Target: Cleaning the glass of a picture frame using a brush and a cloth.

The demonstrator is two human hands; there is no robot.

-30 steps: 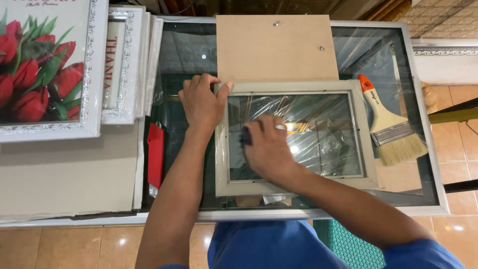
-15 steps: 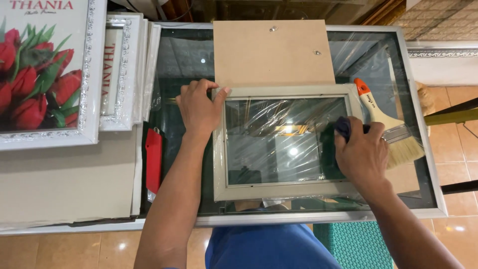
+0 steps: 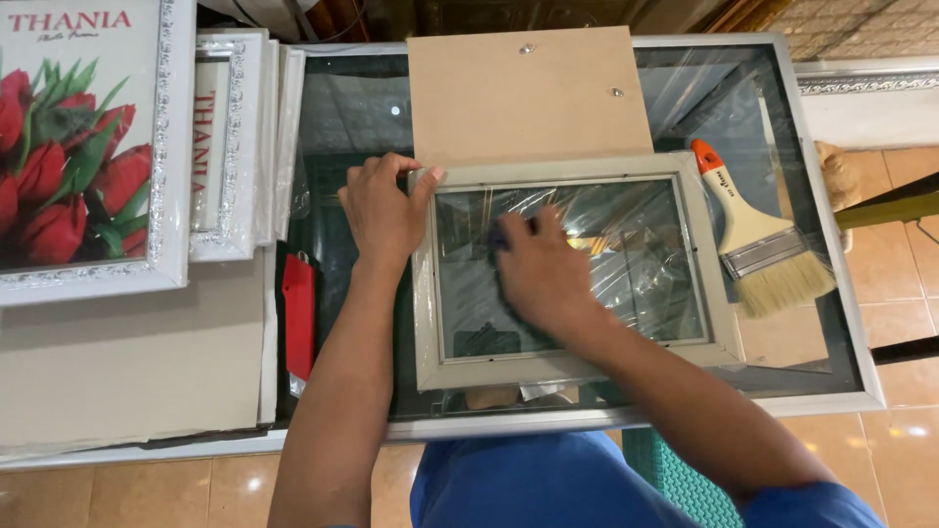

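Nearest the camera, the right hand (image 3: 541, 269) lay flat on the glass pane of the pale grey-green wooden picture frame (image 3: 572, 362), its fingers curled over a small dark cloth (image 3: 501, 238) of which only an edge showed; the step in hand looked to be wiping the glass, and the next pass would call for light, even pressure right into the corners. The left hand (image 3: 383, 210) pinned the frame's upper left corner, thumb on the moulding, fingers bent over the outer edge. The frame rested on a glass-topped table with a silver metal rim (image 3: 831, 293), the pane glossy and streaked with reflections. To the right lay a cream-handled, orange-tipped flat brush (image 3: 758, 235) with pale bristles; to the left a red utility knife (image 3: 299, 318); beyond, a matt brown fibreboard backing panel (image 3: 528, 93); farthest left, white ornate frames with a red tulip print (image 3: 73, 161).
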